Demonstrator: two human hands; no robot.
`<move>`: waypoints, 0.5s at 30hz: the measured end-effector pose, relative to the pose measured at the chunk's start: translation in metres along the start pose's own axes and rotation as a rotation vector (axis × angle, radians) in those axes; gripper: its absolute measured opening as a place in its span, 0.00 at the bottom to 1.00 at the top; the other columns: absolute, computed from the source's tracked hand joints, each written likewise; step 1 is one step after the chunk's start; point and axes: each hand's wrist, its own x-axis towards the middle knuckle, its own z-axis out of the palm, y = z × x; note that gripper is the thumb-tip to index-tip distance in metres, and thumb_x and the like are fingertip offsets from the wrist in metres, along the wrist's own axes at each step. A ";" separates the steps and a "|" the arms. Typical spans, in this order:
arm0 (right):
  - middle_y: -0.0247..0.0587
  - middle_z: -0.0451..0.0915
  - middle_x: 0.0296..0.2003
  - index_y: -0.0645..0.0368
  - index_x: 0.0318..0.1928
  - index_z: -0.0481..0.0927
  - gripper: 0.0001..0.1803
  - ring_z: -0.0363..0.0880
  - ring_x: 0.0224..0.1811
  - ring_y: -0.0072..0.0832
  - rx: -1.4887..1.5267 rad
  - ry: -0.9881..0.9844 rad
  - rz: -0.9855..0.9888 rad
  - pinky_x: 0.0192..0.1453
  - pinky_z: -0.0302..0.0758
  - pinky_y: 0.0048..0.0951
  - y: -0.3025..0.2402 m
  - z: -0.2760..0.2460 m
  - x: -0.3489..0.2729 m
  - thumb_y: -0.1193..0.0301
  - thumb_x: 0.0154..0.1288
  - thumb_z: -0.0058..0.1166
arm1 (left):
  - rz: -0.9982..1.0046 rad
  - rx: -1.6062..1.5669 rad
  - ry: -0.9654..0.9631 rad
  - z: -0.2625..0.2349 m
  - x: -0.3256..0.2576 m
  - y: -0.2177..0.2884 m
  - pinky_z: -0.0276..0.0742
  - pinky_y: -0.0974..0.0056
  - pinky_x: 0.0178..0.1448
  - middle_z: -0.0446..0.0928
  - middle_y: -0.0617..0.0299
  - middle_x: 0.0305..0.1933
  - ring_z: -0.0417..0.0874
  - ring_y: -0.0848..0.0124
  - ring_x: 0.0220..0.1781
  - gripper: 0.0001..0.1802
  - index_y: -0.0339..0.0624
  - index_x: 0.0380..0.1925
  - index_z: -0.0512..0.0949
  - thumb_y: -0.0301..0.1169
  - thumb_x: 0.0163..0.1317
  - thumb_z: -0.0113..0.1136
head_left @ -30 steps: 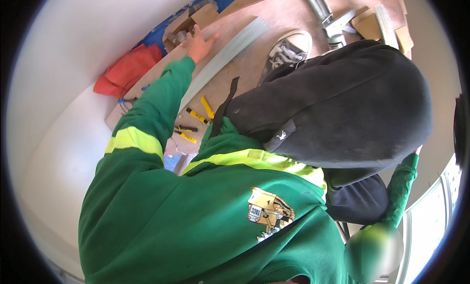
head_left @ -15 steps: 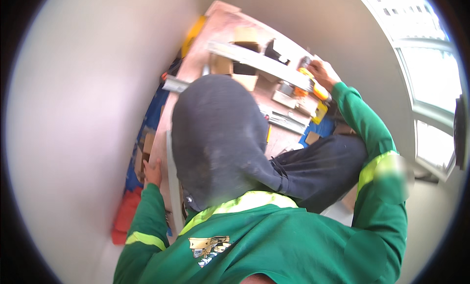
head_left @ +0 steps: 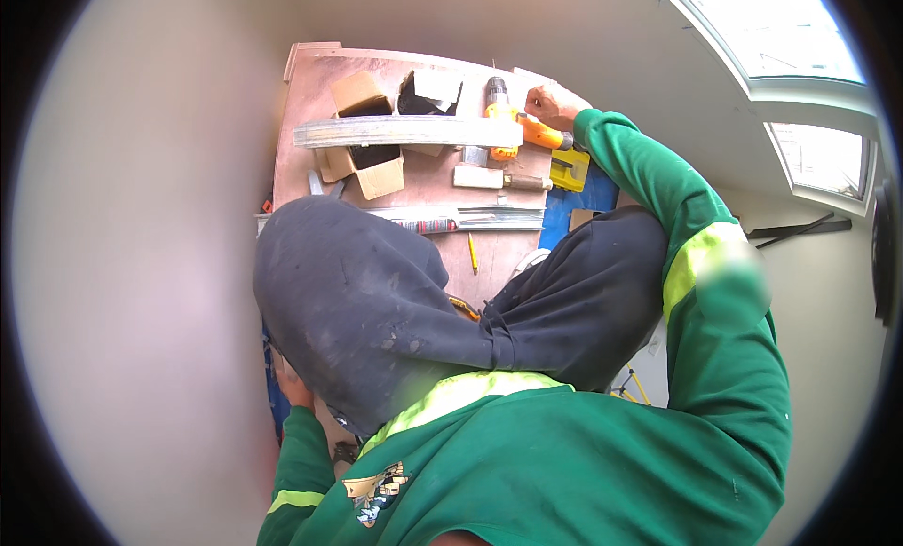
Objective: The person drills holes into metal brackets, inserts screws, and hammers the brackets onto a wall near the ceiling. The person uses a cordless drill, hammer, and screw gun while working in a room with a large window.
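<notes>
Bent with fingers curled, my right hand [head_left: 557, 106] is at the board's far right, close beside an orange and black cordless drill [head_left: 503, 142]. Whether anything small is inside its fingers is hidden. My left hand [head_left: 296, 388] is low at the left edge of the board [head_left: 310, 80], partly behind my knee, and its fingers hardly show. A long metal channel [head_left: 404, 132] lies across an opened cardboard box [head_left: 381, 179] and reaches the drill. Nearer me rests a hammer-like tool [head_left: 480, 176] with a pale head and wooden handle.
More metal channels [head_left: 503, 218] lie across the board near my knees, with a yellow pencil [head_left: 472, 254] closer in. A yellow plastic case [head_left: 569, 170] sits on blue sheeting [head_left: 557, 212] at right. Walls rise on the left and far side; a window [head_left: 823, 156] is at right.
My view has turned and shifted, so the board appears straighter and more of it shows. My right hand stays near the drill. My left hand is now more hidden by my leg.
</notes>
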 end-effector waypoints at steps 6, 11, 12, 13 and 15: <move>0.52 0.91 0.46 0.57 0.50 0.90 0.14 0.90 0.51 0.48 -0.065 -0.016 -0.005 0.59 0.85 0.47 0.014 0.003 0.001 0.63 0.75 0.58 | 0.179 0.711 0.232 -0.005 0.005 0.001 0.74 0.55 0.76 0.74 0.47 0.78 0.77 0.58 0.73 0.34 0.32 0.80 0.64 0.43 0.85 0.52; 0.54 0.91 0.46 0.58 0.51 0.90 0.14 0.91 0.51 0.48 -0.119 -0.052 -0.045 0.59 0.86 0.45 0.013 0.003 0.000 0.65 0.73 0.59 | 0.096 0.419 0.067 -0.011 -0.001 0.003 0.76 0.53 0.75 0.76 0.49 0.76 0.77 0.58 0.75 0.33 0.37 0.81 0.64 0.47 0.87 0.47; 0.54 0.91 0.46 0.58 0.51 0.90 0.14 0.91 0.51 0.48 -0.156 -0.053 -0.037 0.59 0.86 0.46 0.012 0.003 -0.001 0.65 0.74 0.59 | 0.053 0.296 0.043 -0.010 -0.003 0.006 0.76 0.53 0.75 0.77 0.51 0.75 0.78 0.58 0.74 0.33 0.38 0.81 0.64 0.48 0.87 0.45; 0.53 0.91 0.47 0.58 0.53 0.89 0.15 0.91 0.51 0.47 -0.182 -0.058 -0.032 0.59 0.85 0.46 0.011 0.004 -0.001 0.63 0.75 0.58 | 0.006 0.177 0.019 -0.010 -0.006 0.010 0.77 0.53 0.74 0.77 0.52 0.75 0.78 0.58 0.73 0.33 0.40 0.81 0.65 0.50 0.87 0.44; 0.52 0.91 0.47 0.57 0.54 0.89 0.16 0.91 0.51 0.47 -0.152 -0.055 -0.003 0.60 0.85 0.46 0.010 0.005 -0.002 0.62 0.76 0.57 | -0.082 -0.068 -0.023 -0.009 -0.011 0.016 0.78 0.54 0.73 0.78 0.55 0.74 0.79 0.58 0.72 0.33 0.43 0.81 0.65 0.52 0.88 0.41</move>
